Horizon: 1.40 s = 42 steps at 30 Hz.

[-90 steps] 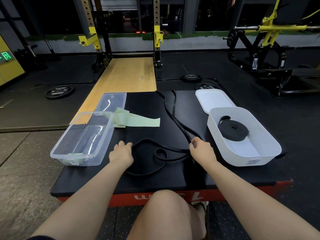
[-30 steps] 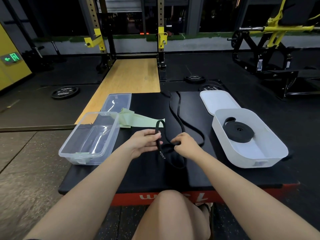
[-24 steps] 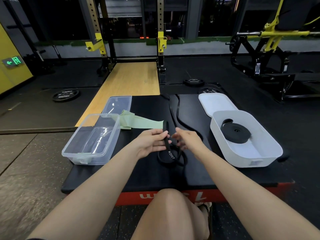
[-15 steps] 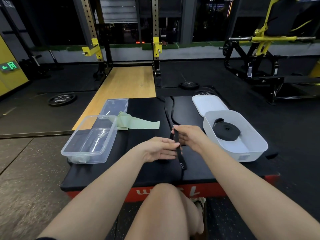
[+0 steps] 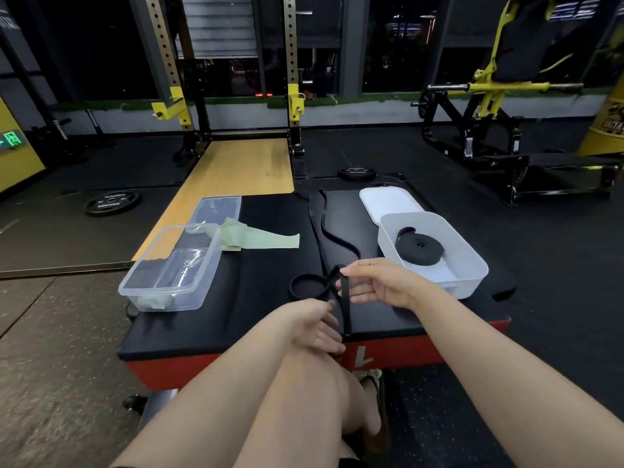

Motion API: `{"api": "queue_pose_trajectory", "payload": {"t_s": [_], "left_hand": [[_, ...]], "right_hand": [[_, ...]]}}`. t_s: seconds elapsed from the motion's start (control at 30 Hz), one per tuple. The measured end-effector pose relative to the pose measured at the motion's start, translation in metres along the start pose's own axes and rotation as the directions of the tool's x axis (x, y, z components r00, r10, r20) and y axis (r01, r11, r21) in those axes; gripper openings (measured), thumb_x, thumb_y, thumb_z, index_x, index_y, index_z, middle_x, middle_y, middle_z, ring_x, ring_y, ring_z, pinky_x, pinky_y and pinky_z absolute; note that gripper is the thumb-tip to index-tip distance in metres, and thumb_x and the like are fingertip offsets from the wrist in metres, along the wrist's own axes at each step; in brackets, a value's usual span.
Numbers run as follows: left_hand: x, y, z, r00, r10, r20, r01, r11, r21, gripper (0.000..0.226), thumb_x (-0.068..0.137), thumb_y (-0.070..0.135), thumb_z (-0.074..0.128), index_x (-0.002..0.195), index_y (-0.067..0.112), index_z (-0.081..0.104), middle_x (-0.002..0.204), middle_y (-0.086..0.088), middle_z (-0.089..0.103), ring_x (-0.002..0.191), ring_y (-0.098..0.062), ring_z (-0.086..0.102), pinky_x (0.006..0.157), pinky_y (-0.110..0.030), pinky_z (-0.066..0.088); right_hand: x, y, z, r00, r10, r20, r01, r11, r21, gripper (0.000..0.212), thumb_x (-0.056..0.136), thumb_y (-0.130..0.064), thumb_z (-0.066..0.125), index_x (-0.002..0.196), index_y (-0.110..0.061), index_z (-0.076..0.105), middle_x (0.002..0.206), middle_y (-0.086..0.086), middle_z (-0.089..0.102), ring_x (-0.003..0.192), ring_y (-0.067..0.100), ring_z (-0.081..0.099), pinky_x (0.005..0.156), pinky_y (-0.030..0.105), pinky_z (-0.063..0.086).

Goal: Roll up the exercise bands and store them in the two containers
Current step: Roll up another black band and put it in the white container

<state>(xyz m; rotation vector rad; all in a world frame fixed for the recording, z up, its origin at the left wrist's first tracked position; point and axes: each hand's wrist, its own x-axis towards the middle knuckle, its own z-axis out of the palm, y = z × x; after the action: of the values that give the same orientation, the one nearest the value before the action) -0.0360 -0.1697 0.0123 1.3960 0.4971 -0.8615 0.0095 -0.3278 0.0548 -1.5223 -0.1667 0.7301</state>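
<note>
Right hand: my right hand (image 5: 378, 285) pinches the black band (image 5: 345, 298) between thumb and fingers, over the near half of the black platform (image 5: 256, 298), near its middle.
Left hand: my left hand (image 5: 315, 324) sits lower, at the platform's near edge, its fingers around the same band where it hangs down; I cannot tell how firmly it grips.
Black band: from the right hand 1 strand drops straight toward the near edge; another part lies on the platform as a small round loop (image 5: 305, 287) just left of the hands. The rest trails away toward the far edge in a long, wavy line.
Rolled band: 1 black rolled band (image 5: 420, 249) lies flat inside the white container (image 5: 472, 275).
White container: on the right side of the platform, near the right edge, with its white lid (image 5: 388, 202) lying flat behind it at the far right corner.
Clear container: the clear container (image 5: 169, 292) stands at the left edge; something pale lies in its near end, too indistinct to name. Its clear lid (image 5: 216, 209) lies behind it.
Green band: a pale green band (image 5: 263, 239) lies flat and unrolled, 1 end draped at the clear container's far right corner, the other reaching toward the platform's middle.
Body: my bare knee (image 5: 304, 400) is below the platform's red front (image 5: 405, 352).
</note>
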Motion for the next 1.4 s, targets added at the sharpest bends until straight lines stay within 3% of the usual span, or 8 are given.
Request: {"api": "queue_pose_trajectory", "payload": {"t_s": [0.2, 0.33, 0.47, 0.6, 0.9, 1.1, 1.23, 1.4], "left_hand": [[0.008, -0.014, 0.019, 0.999, 0.044, 0.013, -0.039, 0.971, -0.236, 0.026, 0.099, -0.002, 0.031, 0.106, -0.008, 0.054, 0.132, -0.024, 0.052, 0.122, -0.029, 0.054, 0.093, -0.032, 0.047], [0.002, -0.01, 0.019, 0.993, 0.103, -0.065, -0.118, 0.948, -0.296, 0.024, 0.094, -0.013, 0.033, 0.11, -0.013, 0.051, 0.111, -0.026, 0.062, 0.069, -0.027, 0.072, 0.058, -0.027, 0.058], [0.0, -0.007, 0.013, 0.981, 0.131, -0.145, -0.175, 0.917, -0.359, 0.041, 0.091, -0.018, 0.029, 0.131, -0.014, 0.039, 0.118, -0.026, 0.056, 0.114, -0.033, 0.059, 0.077, -0.033, 0.055], [-0.005, -0.003, 0.012, 0.973, 0.17, -0.157, -0.221, 0.883, -0.414, 0.036, 0.096, -0.009, 0.033, 0.13, -0.014, 0.043, 0.128, -0.022, 0.054, 0.125, -0.031, 0.05, 0.094, -0.038, 0.043], [-0.011, -0.004, 0.015, 0.957, 0.219, -0.192, -0.281, 0.866, -0.414, 0.013, 0.091, 0.013, 0.058, 0.093, 0.0, 0.061, 0.13, -0.014, 0.056, 0.124, -0.025, 0.052, 0.092, -0.036, 0.045], [-0.008, -0.014, 0.018, 0.93, 0.277, -0.24, -0.35, 0.869, -0.351, 0.034, 0.09, -0.001, 0.056, 0.124, -0.007, 0.053, 0.095, -0.013, 0.066, 0.086, -0.024, 0.063, 0.08, -0.034, 0.049], [-0.004, -0.017, 0.019, 0.926, 0.289, -0.241, -0.355, 0.884, -0.303, 0.036, 0.088, -0.002, 0.058, 0.124, -0.004, 0.053, 0.086, -0.011, 0.066, 0.076, -0.021, 0.065, 0.062, -0.029, 0.053], [0.0, -0.022, 0.023, 0.962, 0.257, -0.09, -0.27, 0.944, -0.191, 0.037, 0.088, -0.001, 0.059, 0.124, 0.002, 0.053, 0.097, -0.011, 0.067, 0.089, -0.023, 0.064, 0.077, -0.033, 0.053]], "right_hand": [[-0.004, 0.009, -0.004, 1.0, 0.01, 0.024, -0.01, 1.0, 0.013, 0.005, 0.09, -0.012, 0.061, 0.089, -0.009, 0.065, 0.086, 0.007, 0.073, 0.074, 0.017, 0.072, 0.061, 0.025, 0.056], [-0.005, 0.012, -0.006, 1.0, 0.008, 0.023, -0.009, 0.999, 0.047, 0.005, 0.09, -0.012, 0.061, 0.089, -0.009, 0.065, 0.085, 0.008, 0.073, 0.073, 0.016, 0.072, 0.06, 0.023, 0.056], [-0.003, 0.014, -0.006, 1.0, 0.02, 0.001, -0.02, 0.998, 0.055, 0.006, 0.088, -0.012, 0.064, 0.09, -0.007, 0.066, 0.09, 0.011, 0.07, 0.072, 0.017, 0.071, 0.06, 0.024, 0.056], [-0.004, 0.017, -0.005, 0.999, 0.042, -0.007, -0.042, 0.999, -0.02, 0.005, 0.088, -0.012, 0.064, 0.09, -0.008, 0.066, 0.085, 0.009, 0.071, 0.068, 0.016, 0.071, 0.059, 0.023, 0.056], [-0.009, 0.034, 0.0, 0.998, 0.058, -0.025, -0.062, 0.964, -0.257, 0.009, 0.083, -0.015, 0.071, 0.08, -0.007, 0.067, 0.079, 0.01, 0.069, 0.067, 0.015, 0.069, 0.06, 0.023, 0.055], [-0.013, 0.034, 0.001, 0.98, 0.197, 0.043, -0.173, 0.932, -0.32, 0.022, 0.084, -0.03, 0.07, 0.078, -0.01, 0.065, 0.08, 0.01, 0.072, 0.075, 0.018, 0.071, 0.067, 0.026, 0.057], [-0.006, 0.04, -0.007, 0.97, 0.214, -0.118, -0.228, 0.966, -0.122, 0.046, 0.088, -0.046, 0.059, 0.091, -0.001, 0.065, 0.086, 0.014, 0.073, 0.078, 0.022, 0.071, 0.068, 0.029, 0.057], [0.014, 0.052, 0.002, 0.951, 0.244, -0.187, -0.24, 0.97, 0.046, 0.03, 0.086, -0.031, 0.068, 0.086, -0.001, 0.064, 0.083, 0.011, 0.066, 0.07, 0.021, 0.063, 0.06, 0.028, 0.053]]}}
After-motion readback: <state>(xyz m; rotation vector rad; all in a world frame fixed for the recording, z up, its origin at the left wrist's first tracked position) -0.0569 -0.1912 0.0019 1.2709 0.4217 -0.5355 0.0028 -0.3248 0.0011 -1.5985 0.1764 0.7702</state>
